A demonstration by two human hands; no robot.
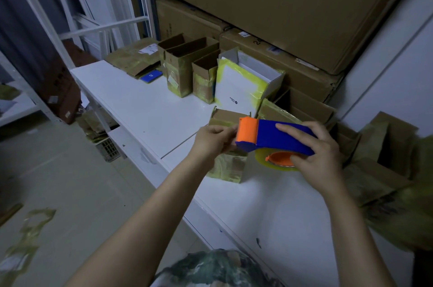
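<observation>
Hold the dispenser [276, 137] just as now: right hand [321, 153] wrapped round the blue body, fingers curled over the top, thumb underneath against the roll [273, 166]. Work the left hand [214, 143] at the orange nose, fingertips curled in and pinching there. Cannot make out the clear tape end between those fingertips, so feel for its edge with a nail before pulling. Carry the dispenser in the air above the counter [150, 111], just in front of the small brown box [228, 166] standing not far from the front edge and partly hidden behind both hands.

With the end found, draw straight out from the nose, never sideways, to avoid splitting the film or folding it back onto itself. Ease the thumb off the orange hub to free the roll; press again to brake. Pull out only enough to bridge the box's seam, judging that to be the next job. Pinch the tape by a corner, sparing the sticky middle. Mind the cutter teeth, likely under the orange hood and out of sight here. Bring the nose down to the box rather than lifting the box, and steady that light-looking box first with the left hand. Press the tape end down firmly before dragging the dispenser back across the top. Leave the white box [239, 85] and the open cartons behind it alone
</observation>
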